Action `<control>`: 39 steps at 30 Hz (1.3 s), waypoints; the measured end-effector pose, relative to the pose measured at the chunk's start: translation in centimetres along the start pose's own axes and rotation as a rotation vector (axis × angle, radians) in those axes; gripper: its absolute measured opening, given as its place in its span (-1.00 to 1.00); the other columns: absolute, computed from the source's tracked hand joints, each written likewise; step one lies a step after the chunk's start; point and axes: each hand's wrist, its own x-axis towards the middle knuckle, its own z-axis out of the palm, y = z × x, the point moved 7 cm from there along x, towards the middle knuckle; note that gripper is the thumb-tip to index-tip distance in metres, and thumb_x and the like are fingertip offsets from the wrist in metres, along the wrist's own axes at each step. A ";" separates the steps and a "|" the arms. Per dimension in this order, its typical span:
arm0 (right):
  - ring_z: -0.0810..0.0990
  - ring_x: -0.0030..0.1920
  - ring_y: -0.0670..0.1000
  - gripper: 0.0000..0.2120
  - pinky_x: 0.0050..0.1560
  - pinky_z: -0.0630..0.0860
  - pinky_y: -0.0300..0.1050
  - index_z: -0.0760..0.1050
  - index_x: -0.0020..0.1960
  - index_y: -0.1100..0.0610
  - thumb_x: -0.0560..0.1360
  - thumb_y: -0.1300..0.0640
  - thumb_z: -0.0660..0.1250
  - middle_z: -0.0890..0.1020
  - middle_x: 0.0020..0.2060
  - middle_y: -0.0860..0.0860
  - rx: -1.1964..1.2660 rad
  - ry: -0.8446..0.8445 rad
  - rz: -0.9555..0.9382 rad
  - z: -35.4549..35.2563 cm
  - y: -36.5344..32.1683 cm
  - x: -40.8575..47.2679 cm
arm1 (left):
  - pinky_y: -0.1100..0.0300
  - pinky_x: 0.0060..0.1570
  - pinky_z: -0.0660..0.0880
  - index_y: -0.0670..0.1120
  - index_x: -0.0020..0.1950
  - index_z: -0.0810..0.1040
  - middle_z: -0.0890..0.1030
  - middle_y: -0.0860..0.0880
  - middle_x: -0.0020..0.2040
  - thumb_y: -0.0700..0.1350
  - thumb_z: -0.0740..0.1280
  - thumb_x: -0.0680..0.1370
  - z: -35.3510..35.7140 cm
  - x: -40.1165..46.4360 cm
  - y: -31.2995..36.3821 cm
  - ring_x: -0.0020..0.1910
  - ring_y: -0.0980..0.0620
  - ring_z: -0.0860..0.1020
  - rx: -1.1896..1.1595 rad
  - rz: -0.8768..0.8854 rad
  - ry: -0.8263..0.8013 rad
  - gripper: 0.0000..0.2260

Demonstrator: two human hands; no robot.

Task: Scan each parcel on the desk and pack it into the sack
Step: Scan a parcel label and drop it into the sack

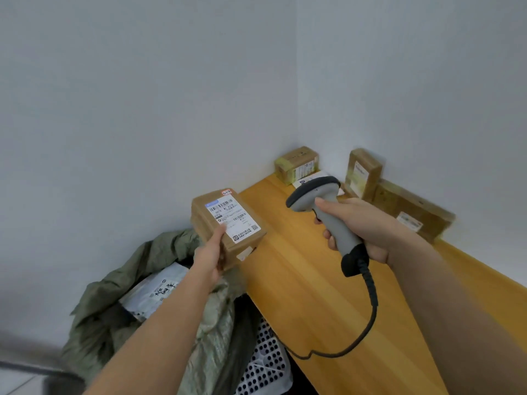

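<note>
**Parcel held up in front of the scanner, above the open sack**

Nearest the camera, a white perforated basket (266, 363) stands on the floor under the desk edge, just beside the green woven sack (119, 303). The sack gapes open against the wall, and a grey mailer bag (155, 292) with black handwriting lies inside it.

The left hand (209, 258) grips a brown cardboard parcel (228, 223) by its near end, thumb on top, holding it in the air over the sack's mouth and just off the desk's left edge. Its white shipping label (232, 216) faces upward, barcodes showing.

The right hand (362, 226) is curled round the grey handle of a barcode scanner (328, 212), whose dark head points left toward the parcel. Its black cable (368, 315) hangs from the handle's base and loops down across the wooden desk (313, 280).

Farther back, in the corner, more parcels remain on the desk: a small box (296, 165) against the wall, a white flat packet (309, 179) in front of it, an upright box (363, 173), and a long flat box (413, 213) leaning against the right-hand wall.
</note>
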 end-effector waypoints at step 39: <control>0.48 -0.35 0.00 -0.71 -0.40 0.50 -0.17 0.49 0.17 0.22 0.57 0.04 0.36 0.54 -0.09 0.13 0.361 0.528 0.041 -3.9 5.1 3.2 | -0.09 0.24 0.42 -0.25 0.39 0.34 0.21 -0.24 0.38 -0.20 0.27 0.53 1.8 10.9 6.5 0.18 -0.27 0.44 1.038 0.477 0.169 -0.57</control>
